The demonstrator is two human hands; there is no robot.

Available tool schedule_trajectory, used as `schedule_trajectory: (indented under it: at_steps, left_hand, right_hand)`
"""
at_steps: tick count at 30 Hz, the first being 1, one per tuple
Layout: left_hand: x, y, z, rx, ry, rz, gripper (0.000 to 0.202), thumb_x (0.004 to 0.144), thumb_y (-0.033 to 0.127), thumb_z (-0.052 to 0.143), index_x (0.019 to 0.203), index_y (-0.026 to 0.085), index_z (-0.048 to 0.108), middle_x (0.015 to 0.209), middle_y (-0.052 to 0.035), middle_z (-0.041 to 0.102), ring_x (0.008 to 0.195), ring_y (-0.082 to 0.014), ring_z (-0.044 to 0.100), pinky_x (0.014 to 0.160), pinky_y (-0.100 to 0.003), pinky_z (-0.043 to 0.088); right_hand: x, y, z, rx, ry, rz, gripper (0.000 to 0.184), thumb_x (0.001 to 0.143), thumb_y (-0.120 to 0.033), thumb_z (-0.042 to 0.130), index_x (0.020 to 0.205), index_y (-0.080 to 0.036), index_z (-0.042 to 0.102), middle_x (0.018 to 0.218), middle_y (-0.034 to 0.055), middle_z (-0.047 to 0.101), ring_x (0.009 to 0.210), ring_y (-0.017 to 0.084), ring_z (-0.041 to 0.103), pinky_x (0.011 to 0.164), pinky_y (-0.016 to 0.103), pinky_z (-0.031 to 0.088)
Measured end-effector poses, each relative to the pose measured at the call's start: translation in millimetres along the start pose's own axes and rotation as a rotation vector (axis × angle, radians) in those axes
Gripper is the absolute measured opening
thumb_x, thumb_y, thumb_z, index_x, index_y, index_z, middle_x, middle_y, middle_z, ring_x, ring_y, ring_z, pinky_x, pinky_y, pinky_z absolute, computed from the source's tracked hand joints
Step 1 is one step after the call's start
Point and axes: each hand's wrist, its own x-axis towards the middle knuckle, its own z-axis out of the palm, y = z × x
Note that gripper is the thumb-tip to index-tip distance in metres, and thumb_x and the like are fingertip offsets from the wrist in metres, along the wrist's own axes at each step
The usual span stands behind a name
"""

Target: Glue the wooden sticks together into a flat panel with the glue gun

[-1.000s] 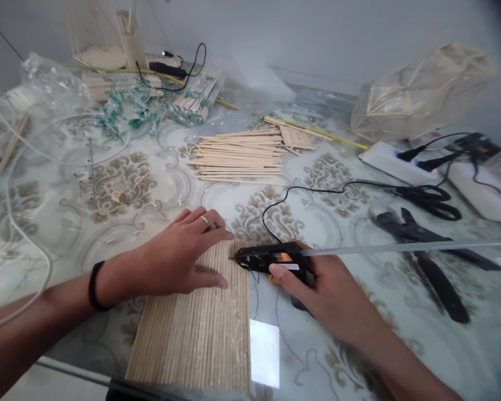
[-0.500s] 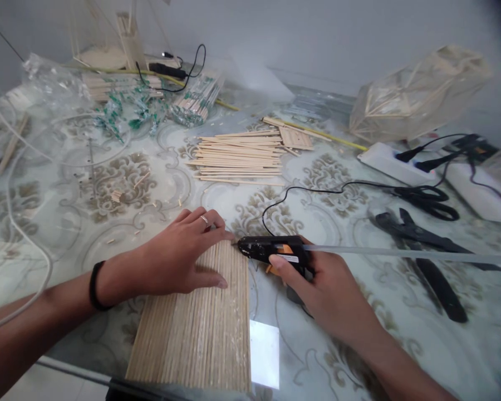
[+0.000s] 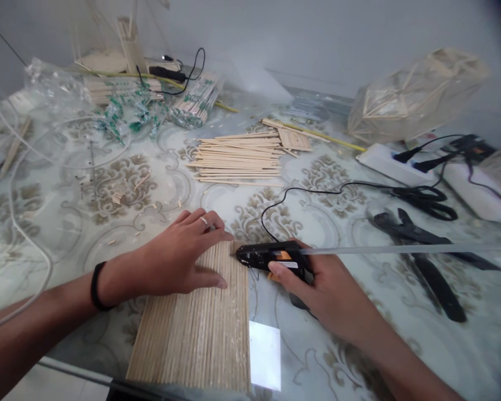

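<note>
My right hand (image 3: pixel 317 281) is wrapped round a black hot glue gun (image 3: pixel 271 257), with a long clear glue stick (image 3: pixel 401 250) sticking out of its back. The gun's nozzle points left, at the upper right part of a panel of thin wooden sticks (image 3: pixel 200 340) laid side by side. Whether the tip touches the sticks I cannot tell. My left hand (image 3: pixel 183 253), with a ring and a black wristband, rests on the panel's top edge. Its thumb and fingers are apart, pressing on the sticks rather than gripping them.
Loose wooden sticks (image 3: pixel 237 159) lie beyond my hands. At right are dark pliers (image 3: pixel 417 236), a white power strip (image 3: pixel 394 161) and a stick frame in plastic (image 3: pixel 417 100). Packaged sticks (image 3: pixel 198 100) lie at the back. A white cable (image 3: pixel 14 206) crosses the left side.
The glue gun's nozzle has moved slightly down along the panel, toward me, with my right hand. My left hand stays in place on the sticks.
</note>
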Motion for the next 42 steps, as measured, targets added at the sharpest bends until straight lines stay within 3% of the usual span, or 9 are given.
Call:
schedule_trajectory:
  at_steps: [9, 16, 26, 42]
  left_hand:
    - [0.2, -0.9, 0.9, 0.020, 0.006, 0.011, 0.060, 0.082, 0.047, 0.083, 0.131, 0.019, 0.062, 0.125, -0.0115, 0.061, 0.119, -0.0313, 0.058, 0.101, -0.050, 0.044]
    - [-0.9, -1.2, 2.0, 0.012, 0.012, 0.004, 0.059, 0.082, 0.047, 0.084, 0.130, 0.020, 0.062, 0.127, -0.0110, 0.061, 0.119, -0.0307, 0.058, 0.101, -0.050, 0.044]
    - [-0.3, -0.8, 2.3, 0.012, 0.014, -0.002, 0.058, 0.083, 0.048, 0.083, 0.131, 0.023, 0.062, 0.127, -0.0107, 0.061, 0.118, -0.0301, 0.058, 0.102, -0.049, 0.044]
    - [-0.9, -0.9, 1.6, 0.024, 0.006, -0.003, 0.057, 0.083, 0.046, 0.083, 0.129, 0.021, 0.062, 0.126, -0.0104, 0.061, 0.117, -0.0306, 0.058, 0.099, -0.050, 0.044]
  right_hand:
    - [0.3, 4.3, -2.5, -0.007, -0.042, 0.020, 0.026, 0.091, -0.047, 0.057, 0.086, -0.022, 0.065, 0.074, 0.0014, 0.071, 0.070, 0.022, 0.065, 0.066, 0.031, 0.051]
    - [2.3, 4.8, -5.0, 0.011, -0.108, 0.028, 0.030, 0.092, -0.048, 0.053, 0.078, -0.023, 0.061, 0.065, -0.0001, 0.063, 0.059, 0.020, 0.058, 0.056, 0.031, 0.045]
    - [1.2, 3.3, 1.3, 0.026, -0.057, 0.005, 0.027, 0.094, -0.043, 0.055, 0.078, -0.023, 0.062, 0.071, 0.0000, 0.067, 0.065, 0.019, 0.061, 0.061, 0.030, 0.046]
    - [1.3, 8.2, -3.3, 0.053, -0.117, 0.024, 0.022, 0.092, -0.043, 0.056, 0.086, -0.023, 0.064, 0.070, -0.0004, 0.065, 0.062, 0.019, 0.058, 0.057, 0.029, 0.046]
